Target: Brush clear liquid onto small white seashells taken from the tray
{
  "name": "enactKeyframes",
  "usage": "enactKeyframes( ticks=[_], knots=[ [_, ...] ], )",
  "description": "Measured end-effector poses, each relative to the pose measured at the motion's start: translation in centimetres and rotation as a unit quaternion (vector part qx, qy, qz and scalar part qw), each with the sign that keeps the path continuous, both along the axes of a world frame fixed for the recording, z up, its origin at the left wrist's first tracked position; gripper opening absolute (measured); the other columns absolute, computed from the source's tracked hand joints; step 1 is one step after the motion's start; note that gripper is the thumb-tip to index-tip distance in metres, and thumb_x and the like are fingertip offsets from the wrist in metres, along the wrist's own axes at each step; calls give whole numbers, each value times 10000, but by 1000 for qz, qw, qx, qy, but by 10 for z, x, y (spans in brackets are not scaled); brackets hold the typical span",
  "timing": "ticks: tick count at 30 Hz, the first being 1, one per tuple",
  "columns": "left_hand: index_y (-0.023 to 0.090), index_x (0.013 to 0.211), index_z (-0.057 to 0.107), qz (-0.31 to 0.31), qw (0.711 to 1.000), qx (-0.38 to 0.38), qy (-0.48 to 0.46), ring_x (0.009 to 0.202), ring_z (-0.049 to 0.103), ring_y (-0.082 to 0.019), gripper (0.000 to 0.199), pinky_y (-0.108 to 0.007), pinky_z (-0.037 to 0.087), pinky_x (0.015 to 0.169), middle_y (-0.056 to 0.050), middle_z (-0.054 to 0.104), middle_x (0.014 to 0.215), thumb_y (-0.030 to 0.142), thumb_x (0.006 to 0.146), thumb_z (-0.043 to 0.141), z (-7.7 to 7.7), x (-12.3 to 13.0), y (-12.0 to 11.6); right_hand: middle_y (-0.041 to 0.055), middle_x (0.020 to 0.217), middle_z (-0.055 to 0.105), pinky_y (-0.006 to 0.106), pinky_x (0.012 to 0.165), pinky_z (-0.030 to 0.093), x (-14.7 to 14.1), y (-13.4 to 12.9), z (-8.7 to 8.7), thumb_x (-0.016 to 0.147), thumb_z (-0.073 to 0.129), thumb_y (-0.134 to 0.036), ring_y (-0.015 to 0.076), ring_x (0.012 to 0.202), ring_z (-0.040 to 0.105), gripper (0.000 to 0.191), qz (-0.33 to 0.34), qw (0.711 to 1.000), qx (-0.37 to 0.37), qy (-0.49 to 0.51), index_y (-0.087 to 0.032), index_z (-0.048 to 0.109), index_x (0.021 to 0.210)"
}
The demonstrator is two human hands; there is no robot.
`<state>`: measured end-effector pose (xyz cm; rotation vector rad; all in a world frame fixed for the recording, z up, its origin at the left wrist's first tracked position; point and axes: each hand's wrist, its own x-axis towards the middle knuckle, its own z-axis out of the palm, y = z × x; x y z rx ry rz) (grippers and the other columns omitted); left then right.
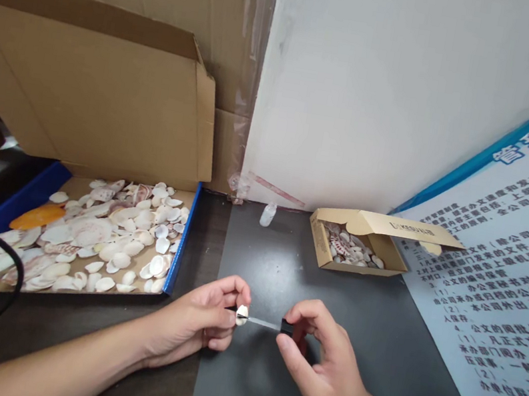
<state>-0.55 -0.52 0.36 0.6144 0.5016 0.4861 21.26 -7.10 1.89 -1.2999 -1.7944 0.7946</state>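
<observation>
My left hand (pixel 209 314) pinches a small white seashell (pixel 241 316) at its fingertips. A dark bit shows between those fingers and the shell; I cannot make out what it is. In my right hand (pixel 320 352), thumb and fingers grip the black cap (pixel 287 327) of a thin brush applicator. Its pale, see-through stem (pixel 264 323) points left, and the tip meets the shell or lies right before it. Beyond both hands, a small clear bottle (pixel 268 215) without a cap stands near the wall.
At the left, a blue-sided cardboard box (pixel 185 239) with its lid raised holds many shells and an orange one (pixel 38 216). A smaller tan box (pixel 359 268) of shells sits at the back right. A black cable (pixel 19 272) curves in from the left. A printed poster (pixel 499 278) leans at the right.
</observation>
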Motion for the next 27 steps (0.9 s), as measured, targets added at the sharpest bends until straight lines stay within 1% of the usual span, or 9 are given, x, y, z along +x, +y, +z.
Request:
enactKeyframes(
  ticks=[3, 8, 12, 15, 17, 21, 25, 27],
  knots=[
    [179, 919, 552, -1, 1000, 3, 0, 501, 239, -36, 248, -227, 218, 499, 49, 455, 759, 213, 782, 756, 0, 0, 0, -76, 641, 495, 209, 525, 442, 1, -1, 1, 885, 582, -184, 120, 537, 518, 154, -19, 1000, 8, -7, -265, 470, 951],
    [181, 920, 549, 1, 1000, 0, 0, 511, 239, -41, 250, -225, 221, 498, 47, 444, 768, 204, 778, 754, 0, 0, 0, -63, 668, 525, 222, 565, 463, 0, 0, 3, 908, 539, -189, 128, 570, 537, 134, 9, 1000, 11, -10, -266, 485, 1004],
    [181, 927, 546, -2, 1000, 3, -1, 502, 232, -38, 223, -228, 221, 498, 44, 452, 769, 184, 797, 727, 0, 0, 0, -59, 701, 531, 214, 554, 456, 0, 1, 3, 879, 568, -178, 121, 569, 527, 159, -16, 1000, 16, -15, -264, 490, 988],
    [181, 927, 546, 0, 1000, 2, 1, 520, 242, -45, 233, -225, 220, 497, 38, 447, 785, 178, 786, 731, -1, 0, 0, -44, 733, 551, 223, 598, 482, 1, 0, 4, 917, 507, -189, 129, 611, 555, 139, 6, 1000, 10, 2, -264, 504, 1035],
    [182, 929, 546, 0, 1000, 0, 0, 521, 241, -45, 233, -224, 225, 498, 38, 442, 790, 174, 784, 729, -1, 0, 0, -39, 746, 559, 222, 597, 487, 0, 0, 5, 923, 498, -187, 130, 619, 563, 151, 20, 1000, -1, 1, -261, 509, 1054],
    [183, 932, 544, -5, 1000, 2, -3, 505, 235, -39, 206, -226, 229, 502, 42, 441, 776, 161, 801, 702, -1, -1, 1, -42, 755, 553, 215, 564, 473, 0, 1, 7, 899, 539, -184, 124, 593, 546, 157, 8, 1000, -8, -8, -260, 507, 1033],
    [182, 932, 543, -5, 1000, 1, -4, 514, 240, -42, 215, -223, 229, 502, 42, 434, 774, 172, 799, 712, -1, -1, 1, -35, 755, 576, 228, 600, 479, 0, 0, 6, 946, 469, -199, 134, 623, 566, 145, 31, 999, -16, -6, -262, 514, 1069],
    [184, 933, 543, -2, 1000, 5, -5, 515, 239, -42, 230, -221, 234, 501, 44, 432, 777, 188, 795, 726, -1, -1, 0, -39, 731, 571, 226, 587, 469, 0, 1, 6, 945, 480, -201, 135, 614, 563, 142, 32, 999, -24, -13, -257, 518, 1071]
  ],
)
